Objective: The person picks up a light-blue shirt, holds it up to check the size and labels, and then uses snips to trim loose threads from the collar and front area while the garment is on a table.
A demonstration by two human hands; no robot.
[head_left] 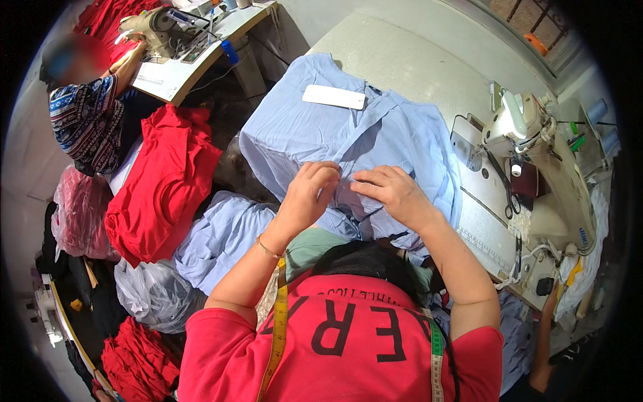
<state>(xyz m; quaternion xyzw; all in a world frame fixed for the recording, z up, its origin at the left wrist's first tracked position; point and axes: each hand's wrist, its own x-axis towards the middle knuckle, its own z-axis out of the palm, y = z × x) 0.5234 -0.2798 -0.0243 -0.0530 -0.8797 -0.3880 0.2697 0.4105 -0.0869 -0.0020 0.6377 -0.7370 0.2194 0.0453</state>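
A light blue garment [295,124] is spread over the table and hangs off its near edge. On its upper part lies a white rectangular card [333,96]. At the middle of the cloth, my left hand [313,192] is closed, thumb and fingers pinching the fabric by an opening edge. Just to its right, my right hand [392,194] pinches the same fabric, with its fingers bent toward the left one. The two hands are a small gap apart. What lies under the fingertips is partly hidden.
At right stands a sewing machine [512,127], with black scissors [504,184] beside it. A co-worker [87,120] sits at another sewing machine [151,30] at upper left. Red garments [164,181], more blue cloth [224,234] and plastic bags [154,291] are piled at left.
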